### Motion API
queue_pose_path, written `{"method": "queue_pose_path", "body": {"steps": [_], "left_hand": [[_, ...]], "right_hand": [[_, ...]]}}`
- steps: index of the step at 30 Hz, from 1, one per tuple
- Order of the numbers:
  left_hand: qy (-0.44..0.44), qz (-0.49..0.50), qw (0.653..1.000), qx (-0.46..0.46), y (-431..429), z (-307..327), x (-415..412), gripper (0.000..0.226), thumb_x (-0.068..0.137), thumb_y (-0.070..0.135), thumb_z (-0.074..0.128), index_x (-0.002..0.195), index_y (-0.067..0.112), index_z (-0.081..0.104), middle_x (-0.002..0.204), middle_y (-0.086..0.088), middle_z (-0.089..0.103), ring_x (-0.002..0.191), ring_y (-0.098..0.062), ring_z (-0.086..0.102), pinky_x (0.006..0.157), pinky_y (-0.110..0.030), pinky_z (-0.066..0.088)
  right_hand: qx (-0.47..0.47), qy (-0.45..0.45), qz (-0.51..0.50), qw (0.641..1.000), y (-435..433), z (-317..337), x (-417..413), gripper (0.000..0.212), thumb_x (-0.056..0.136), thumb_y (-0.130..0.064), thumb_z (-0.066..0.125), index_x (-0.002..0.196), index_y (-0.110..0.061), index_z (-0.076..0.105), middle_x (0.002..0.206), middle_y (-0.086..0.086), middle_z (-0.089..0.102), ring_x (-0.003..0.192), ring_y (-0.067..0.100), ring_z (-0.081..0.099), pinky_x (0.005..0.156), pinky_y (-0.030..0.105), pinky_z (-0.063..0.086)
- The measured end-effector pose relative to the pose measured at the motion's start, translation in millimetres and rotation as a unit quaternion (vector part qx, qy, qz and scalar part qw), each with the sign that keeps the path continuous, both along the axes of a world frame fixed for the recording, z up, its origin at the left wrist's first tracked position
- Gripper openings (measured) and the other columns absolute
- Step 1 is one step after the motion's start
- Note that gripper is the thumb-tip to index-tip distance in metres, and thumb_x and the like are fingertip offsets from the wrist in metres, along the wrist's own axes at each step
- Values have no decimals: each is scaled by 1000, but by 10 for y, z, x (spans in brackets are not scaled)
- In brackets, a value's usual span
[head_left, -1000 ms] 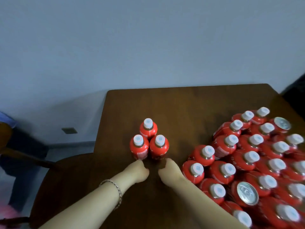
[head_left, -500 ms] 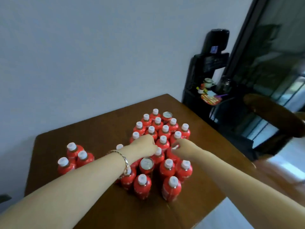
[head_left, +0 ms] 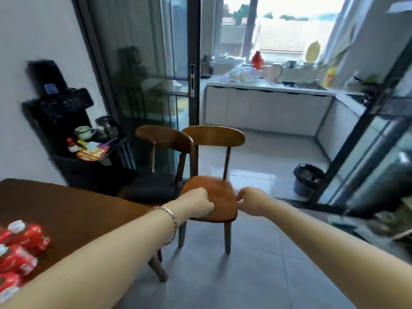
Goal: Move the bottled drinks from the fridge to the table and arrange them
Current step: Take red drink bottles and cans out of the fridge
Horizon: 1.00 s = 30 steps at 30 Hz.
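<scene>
Several red bottled drinks (head_left: 21,246) with white caps stand at the far left edge of the view on the dark wooden table (head_left: 73,210). My left hand (head_left: 197,202), a bracelet on its wrist, is held out in front of me as a closed fist with nothing in it. My right hand (head_left: 252,200) is stretched out beside it, fingers curled in, also empty. Both hands hover over the seat of a wooden chair, well to the right of the bottles. No fridge is visible.
Two wooden chairs (head_left: 214,192) stand just past the table's corner. A black stand (head_left: 73,134) with a water dispenser and cups sits against the left wall. Sliding glass doors (head_left: 156,63) open onto a kitchen with white cabinets (head_left: 267,112). A black bin (head_left: 307,178) stands on the tiled floor.
My view has swung right, away from the table towards the kitchen. Both hands have left the cluster of bottles and now hang empty over the chair.
</scene>
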State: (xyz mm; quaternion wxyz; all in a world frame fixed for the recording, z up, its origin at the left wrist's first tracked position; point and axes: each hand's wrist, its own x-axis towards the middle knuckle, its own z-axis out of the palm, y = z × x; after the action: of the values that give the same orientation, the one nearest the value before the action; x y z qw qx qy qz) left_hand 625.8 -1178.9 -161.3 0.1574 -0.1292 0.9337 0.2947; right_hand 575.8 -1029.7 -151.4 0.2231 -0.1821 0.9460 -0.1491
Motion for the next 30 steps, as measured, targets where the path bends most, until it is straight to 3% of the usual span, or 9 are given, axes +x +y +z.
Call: {"method": "queue_pose_path", "body": {"steps": [3,7,9,12,15,18,22,26,30], "left_hand": [[3,-98,995,-31,823,2,-650,28,94,29,48,107,8,60,103,-9,65,97,-25,63,81,-32,51],[15,-219,975,-46,1905,98,-1467,20,90,24,49,92,8,60,96,-13,69,91,-27,67,76,-30,51],[34,-278,959,-42,2454,191,-1846,23,90,24,48,92,5,62,96,-13,69,92,-29,67,75,-30,50],[56,-359,931,-26,3313,328,-2359,21,86,20,48,69,8,54,82,-12,63,84,-30,65,70,-31,50],[65,-441,895,-35,4189,468,-2771,20,87,20,49,75,7,56,70,-6,53,73,-25,55,63,-30,44],[80,-522,848,-35,5072,675,-2979,16,90,22,48,89,9,57,86,-9,60,83,-24,59,66,-27,44],[135,-599,789,-9,6373,870,-3103,29,91,25,48,101,1,62,97,-18,63,100,-31,61,74,-31,47],[158,-649,744,9,7684,889,-3194,25,87,25,52,86,3,64,89,-13,66,90,-30,63,65,-26,41],[143,-672,726,23,8745,953,-3277,19,84,17,49,77,4,61,89,-18,71,82,-31,66,72,-33,52]], "right_hand": [[-8,20,-107,994,915,-48,-398,32,91,-23,52,118,-10,61,122,10,61,111,26,58,92,30,46],[12,23,-205,978,2056,30,-812,23,86,-18,51,94,-3,66,108,19,66,94,30,61,79,31,49],[11,36,-263,964,2584,93,-1001,28,86,-18,52,101,1,67,110,18,66,100,30,61,85,35,52],[12,47,-342,938,3363,262,-1180,28,87,-21,56,107,-6,68,112,10,67,103,26,62,87,34,51],[33,47,-412,909,4095,437,-1274,30,87,-21,55,112,-8,66,116,11,65,106,26,61,88,35,50],[66,53,-483,872,4803,656,-1260,31,89,-21,51,117,-12,62,121,9,62,109,27,59,85,32,49],[105,69,-561,818,5831,891,-1188,30,91,-24,51,117,-15,61,121,7,61,109,26,59,83,31,48],[118,87,-623,768,6960,968,-1113,27,90,-23,54,114,-13,62,119,8,62,107,27,59,92,35,50],[116,93,-640,754,7931,1012,-1135,26,92,-21,53,116,-15,61,122,5,60,110,26,58,87,29,46]]}}
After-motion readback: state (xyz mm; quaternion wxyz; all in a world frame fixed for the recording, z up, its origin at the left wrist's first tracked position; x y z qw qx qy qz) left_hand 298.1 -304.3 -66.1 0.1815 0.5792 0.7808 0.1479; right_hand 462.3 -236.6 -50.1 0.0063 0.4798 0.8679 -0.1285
